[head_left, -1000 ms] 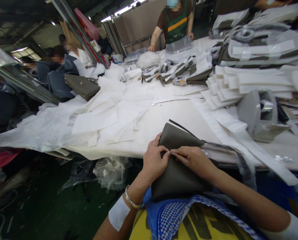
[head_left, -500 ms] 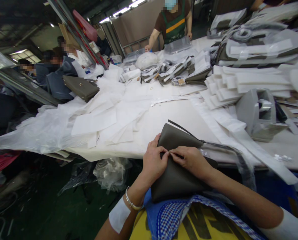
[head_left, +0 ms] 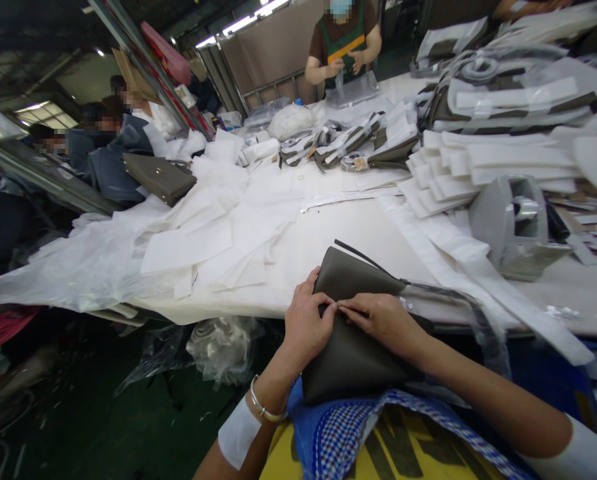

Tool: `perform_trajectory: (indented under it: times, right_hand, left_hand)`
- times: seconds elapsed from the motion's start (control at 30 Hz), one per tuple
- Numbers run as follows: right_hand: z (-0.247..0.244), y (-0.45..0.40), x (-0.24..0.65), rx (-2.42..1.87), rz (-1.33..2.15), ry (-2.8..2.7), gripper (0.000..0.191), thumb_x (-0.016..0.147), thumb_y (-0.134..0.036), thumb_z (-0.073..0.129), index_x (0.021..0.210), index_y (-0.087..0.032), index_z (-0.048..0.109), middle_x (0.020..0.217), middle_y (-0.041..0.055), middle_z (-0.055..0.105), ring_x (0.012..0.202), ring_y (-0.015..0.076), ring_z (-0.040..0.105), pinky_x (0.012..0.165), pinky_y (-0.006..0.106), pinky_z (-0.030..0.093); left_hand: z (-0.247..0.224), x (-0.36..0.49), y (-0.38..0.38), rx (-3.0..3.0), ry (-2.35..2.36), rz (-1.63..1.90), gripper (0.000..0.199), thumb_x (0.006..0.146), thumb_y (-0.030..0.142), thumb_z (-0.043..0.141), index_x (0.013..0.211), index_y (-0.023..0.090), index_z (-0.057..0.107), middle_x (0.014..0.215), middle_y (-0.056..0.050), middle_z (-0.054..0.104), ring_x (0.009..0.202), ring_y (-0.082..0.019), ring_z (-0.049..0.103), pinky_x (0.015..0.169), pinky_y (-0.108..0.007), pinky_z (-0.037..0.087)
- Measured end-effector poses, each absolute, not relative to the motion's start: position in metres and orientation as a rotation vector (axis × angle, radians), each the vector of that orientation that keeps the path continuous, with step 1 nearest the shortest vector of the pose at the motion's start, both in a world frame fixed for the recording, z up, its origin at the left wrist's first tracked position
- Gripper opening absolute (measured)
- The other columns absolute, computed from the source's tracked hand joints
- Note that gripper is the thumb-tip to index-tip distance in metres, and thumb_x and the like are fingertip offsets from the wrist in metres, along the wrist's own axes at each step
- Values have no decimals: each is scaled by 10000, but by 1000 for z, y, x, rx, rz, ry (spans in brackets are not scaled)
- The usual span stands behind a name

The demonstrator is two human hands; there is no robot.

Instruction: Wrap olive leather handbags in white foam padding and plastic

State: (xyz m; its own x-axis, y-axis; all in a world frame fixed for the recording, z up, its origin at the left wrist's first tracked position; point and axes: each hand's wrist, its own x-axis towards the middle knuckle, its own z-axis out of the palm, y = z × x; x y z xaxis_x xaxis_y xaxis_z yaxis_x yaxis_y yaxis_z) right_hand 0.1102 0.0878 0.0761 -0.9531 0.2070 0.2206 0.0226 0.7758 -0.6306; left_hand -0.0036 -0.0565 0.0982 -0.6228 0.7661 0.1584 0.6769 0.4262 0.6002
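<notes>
A dark olive-grey leather handbag [head_left: 351, 370] leans between my lap and the table edge. A thin zip end sticks out along its top, and a plastic-wrapped strap [head_left: 471, 300] trails to the right. My left hand [head_left: 308, 320] lies on the bag's left side, thumb and forefinger pinched. My right hand [head_left: 381, 321] pinches from the other side, its fingertips almost meeting the left ones at the middle of the bag. Whatever sits between the fingertips is too small to make out.
White foam sheets [head_left: 188, 247] spread over the table's left half. To the right stand a grey tape dispenser [head_left: 513, 227] and stacked white padding [head_left: 518, 160]. Wrapped bags [head_left: 353, 143] lie farther back. Across the table stands a co-worker [head_left: 345, 50]; another handbag [head_left: 161, 175] lies at left.
My hands stay pinched at almost the same spot on the handbag. Across the table, the co-worker has drawn both hands together in front of the apron.
</notes>
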Motion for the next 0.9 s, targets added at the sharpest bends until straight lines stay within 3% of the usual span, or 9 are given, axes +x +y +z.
perform_trajectory:
  times: [0.23, 0.4, 0.57, 0.67, 0.9]
  right_hand:
    - [71, 83, 107, -246, 1009, -2622, 185, 920, -207, 582, 950, -202, 764, 865, 39, 752, 781, 183, 687, 732, 292, 498]
    - [69, 90, 109, -345, 1403, -2462, 206, 921, -281, 568, 889, -210, 760, 784, 13, 745, 734, 166, 685, 713, 266, 504]
    - [71, 94, 116, -377, 1660, -2405, 230, 909, -341, 593, 1028, -220, 747, 895, 26, 760, 799, 183, 703, 773, 297, 534]
    - [72, 89, 117, -391, 1575, -2385, 188, 850, -282, 659, 1012, -225, 736, 956, 30, 748, 833, 183, 692, 758, 292, 533]
    - [66, 73, 122, -353, 1150, -2401, 95, 913, -254, 617, 882, -218, 700, 833, 21, 700, 747, 158, 648, 659, 268, 488]
  left_hand:
    - [98, -2, -57, 1268, 2545, 959, 109, 828, 132, 669, 793, 220, 723, 1538, -59, 433, 1351, -279, 469, 1101, -498, 440]
    - [99, -2, -57, 1265, 2530, 955, 90, 835, 162, 682, 807, 225, 739, 1541, -59, 431, 1356, -279, 465, 1110, -491, 432]
    - [98, -2, -60, 1257, 2486, 997, 96, 859, 204, 676, 849, 247, 761, 1547, -55, 421, 1382, -273, 445, 1145, -496, 386]
    - [97, -1, -62, 1261, 2472, 1030, 108, 865, 209, 670, 877, 250, 769, 1546, -60, 422, 1402, -265, 424, 1162, -479, 365]
    - [102, 3, -68, 1271, 2410, 1096, 111, 873, 213, 674, 935, 245, 761, 1545, -59, 426, 1417, -259, 413, 1178, -451, 354]
